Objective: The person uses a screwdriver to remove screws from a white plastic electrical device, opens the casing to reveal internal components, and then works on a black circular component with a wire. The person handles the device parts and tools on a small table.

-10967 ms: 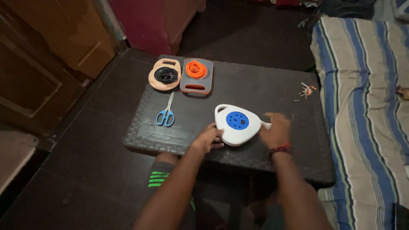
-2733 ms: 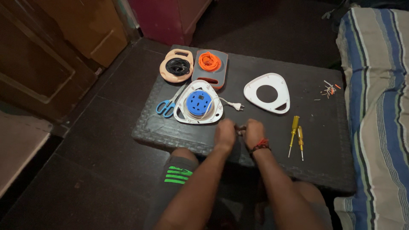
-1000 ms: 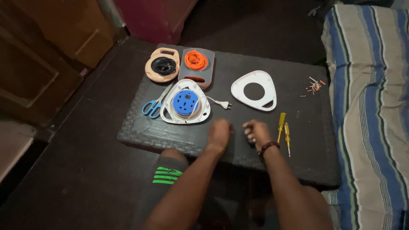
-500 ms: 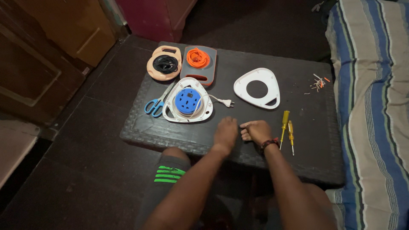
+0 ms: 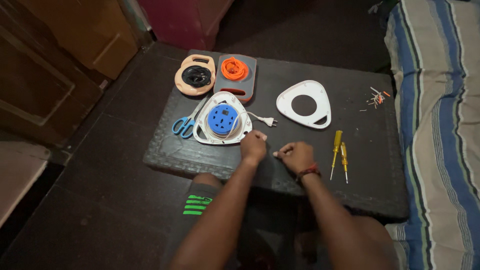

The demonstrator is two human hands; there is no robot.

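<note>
Left hand (image 5: 253, 146): fingers curled, touching white-blue cord reel (image 5: 221, 124) | Right hand (image 5: 296, 155): fingers pinched together, contents indiscernible | yellow screwdrivers (image 5: 340, 154) just right on surface (image 5: 370, 175)

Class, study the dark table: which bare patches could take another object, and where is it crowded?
Bare table lies right of the yellow screwdrivers, and between the orange reel and white cover. Crowded: the left end, with scissors, open reel and peach reel.
</note>
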